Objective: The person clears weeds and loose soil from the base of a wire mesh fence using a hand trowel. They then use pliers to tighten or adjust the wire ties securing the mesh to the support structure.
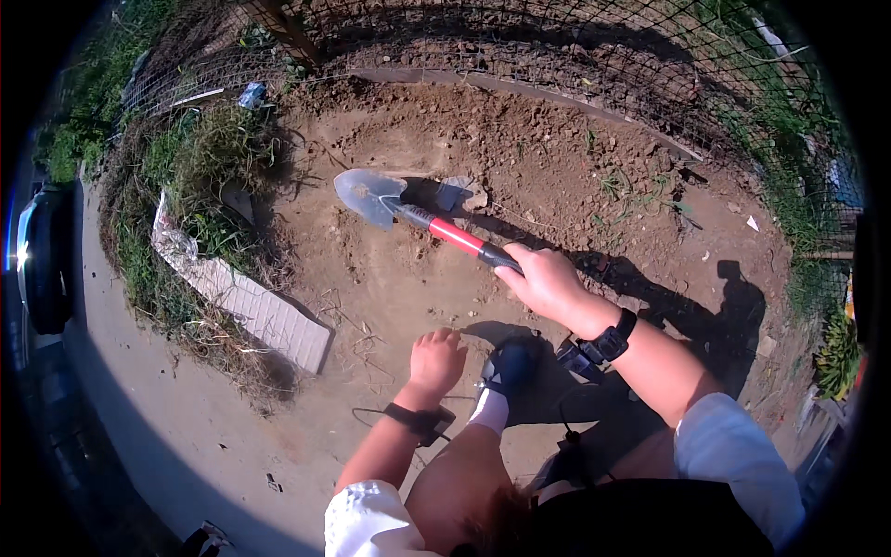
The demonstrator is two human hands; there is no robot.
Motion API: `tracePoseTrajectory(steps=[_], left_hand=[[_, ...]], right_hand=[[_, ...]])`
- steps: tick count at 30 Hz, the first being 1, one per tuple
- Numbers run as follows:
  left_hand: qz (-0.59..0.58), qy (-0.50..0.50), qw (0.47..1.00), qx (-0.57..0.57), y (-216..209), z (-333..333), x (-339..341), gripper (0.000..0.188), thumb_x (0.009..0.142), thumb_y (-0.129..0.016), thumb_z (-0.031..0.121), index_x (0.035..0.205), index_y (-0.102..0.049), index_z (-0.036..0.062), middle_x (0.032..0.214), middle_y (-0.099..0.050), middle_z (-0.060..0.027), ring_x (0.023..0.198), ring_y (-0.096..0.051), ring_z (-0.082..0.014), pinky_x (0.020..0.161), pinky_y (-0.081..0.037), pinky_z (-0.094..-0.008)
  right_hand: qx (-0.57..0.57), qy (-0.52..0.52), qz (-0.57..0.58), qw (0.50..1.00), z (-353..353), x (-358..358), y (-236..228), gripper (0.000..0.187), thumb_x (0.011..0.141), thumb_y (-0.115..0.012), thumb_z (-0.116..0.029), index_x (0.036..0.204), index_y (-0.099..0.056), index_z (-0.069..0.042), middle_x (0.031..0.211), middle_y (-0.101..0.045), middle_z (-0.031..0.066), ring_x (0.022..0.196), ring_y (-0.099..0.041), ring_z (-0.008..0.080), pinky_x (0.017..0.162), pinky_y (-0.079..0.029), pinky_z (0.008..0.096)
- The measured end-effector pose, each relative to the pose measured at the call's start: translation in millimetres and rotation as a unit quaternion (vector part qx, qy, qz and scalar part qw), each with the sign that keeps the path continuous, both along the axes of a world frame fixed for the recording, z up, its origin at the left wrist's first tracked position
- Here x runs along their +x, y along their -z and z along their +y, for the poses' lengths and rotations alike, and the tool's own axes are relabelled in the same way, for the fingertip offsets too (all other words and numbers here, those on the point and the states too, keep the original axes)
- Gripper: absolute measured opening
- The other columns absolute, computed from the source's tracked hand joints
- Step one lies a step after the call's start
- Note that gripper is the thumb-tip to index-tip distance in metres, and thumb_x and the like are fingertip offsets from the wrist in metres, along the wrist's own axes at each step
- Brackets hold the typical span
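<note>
Bare brown soil (399, 288) is seen beneath a red-and-black-handled shovel (453, 233) with a pointed grey metal blade (369, 197), angled away leftward. The right hand (549, 286) is clasped round its black grip (493, 253); the left hand (436, 363) is held nearer the body, released, loosely curled.

Forward-left of the grip of your right hand (548, 283), the shovel (455, 236) itself bars the way, its blade (367, 197) furthest out. You have room for your left hand (436, 360) over the bare dirt (394, 278) between it and the handle (495, 257). Ahead of your grip, just right of the blade, a grey flat piece (453, 192) and a tan stone (476, 199) stand in the way. Well left of the grip, a pale panel (255, 306) and a grass clump (209, 144) close that side; far ahead, a low board (529, 86) and a wire fence (594, 32) do. Behind the grip, your shoe (512, 364) crowds the space between your forearms
</note>
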State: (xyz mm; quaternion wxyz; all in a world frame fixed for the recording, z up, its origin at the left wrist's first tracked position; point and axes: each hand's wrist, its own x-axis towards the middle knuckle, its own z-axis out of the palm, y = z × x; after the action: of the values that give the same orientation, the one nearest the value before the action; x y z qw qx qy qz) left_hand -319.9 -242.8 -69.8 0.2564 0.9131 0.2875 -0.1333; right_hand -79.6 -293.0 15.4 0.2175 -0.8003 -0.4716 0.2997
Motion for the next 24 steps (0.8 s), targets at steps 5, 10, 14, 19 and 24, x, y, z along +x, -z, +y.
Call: tracePoseTrajectory(steps=[5,10,14,19,24], left_hand=[[0.025,0.028,0.999,-0.023,-2,2,8,0.033,0.076,-0.064,0.021,0.106,-0.061,0.0076,0.105,-0.062,-0.0098,0.094,-0.060,-0.0294,0.083,-0.047,-0.0403],[0.028,0.113,0.993,-0.027,7,5,47,0.037,0.077,-0.064,0.022,0.111,-0.059,0.0079,0.108,-0.061,-0.0118,0.097,-0.059,-0.0307,0.085,-0.047,-0.0405],[0.034,0.147,0.988,-0.029,7,8,73,0.039,0.078,-0.064,0.023,0.114,-0.057,0.0084,0.110,-0.060,-0.0125,0.099,-0.058,-0.0313,0.086,-0.046,-0.0414],[0.035,0.199,0.979,-0.035,10,-4,113,0.039,0.078,-0.064,0.025,0.114,-0.057,0.0090,0.112,-0.060,-0.0122,0.101,-0.057,-0.0308,0.088,-0.045,-0.0416],[0.025,0.230,0.972,-0.029,10,-13,131,0.039,0.079,-0.063,0.025,0.115,-0.056,0.0097,0.111,-0.060,-0.0111,0.102,-0.056,-0.0302,0.088,-0.044,-0.0411]], right_hand=[[-0.049,0.159,0.108,0.980,-133,14,-5,0.027,0.085,-0.060,-0.032,0.095,-0.061,-0.007,0.064,-0.060,0.0155,0.059,-0.060,0.0329,0.054,-0.045,0.0406],[0.006,0.278,0.016,0.960,-240,21,-12,0.031,0.085,-0.062,-0.023,0.105,-0.051,-0.002,0.079,-0.060,0.0148,0.069,-0.061,0.0249,0.063,-0.046,0.0362],[0.005,0.370,0.017,0.929,-296,35,-25,0.036,0.084,-0.062,-0.017,0.113,-0.046,-0.002,0.083,-0.059,0.0138,0.074,-0.061,0.0227,0.066,-0.046,0.0326],[0.036,0.453,-0.012,0.890,-299,82,-22,0.034,0.086,-0.058,-0.017,0.116,-0.050,-0.003,0.081,-0.061,0.0163,0.075,-0.062,0.0313,0.066,-0.047,0.0357],[-0.049,0.353,-0.160,0.921,-263,55,-16,0.035,0.085,-0.059,-0.017,0.117,-0.053,-0.004,0.086,-0.062,0.0204,0.077,-0.062,0.0371,0.066,-0.048,0.0379]])
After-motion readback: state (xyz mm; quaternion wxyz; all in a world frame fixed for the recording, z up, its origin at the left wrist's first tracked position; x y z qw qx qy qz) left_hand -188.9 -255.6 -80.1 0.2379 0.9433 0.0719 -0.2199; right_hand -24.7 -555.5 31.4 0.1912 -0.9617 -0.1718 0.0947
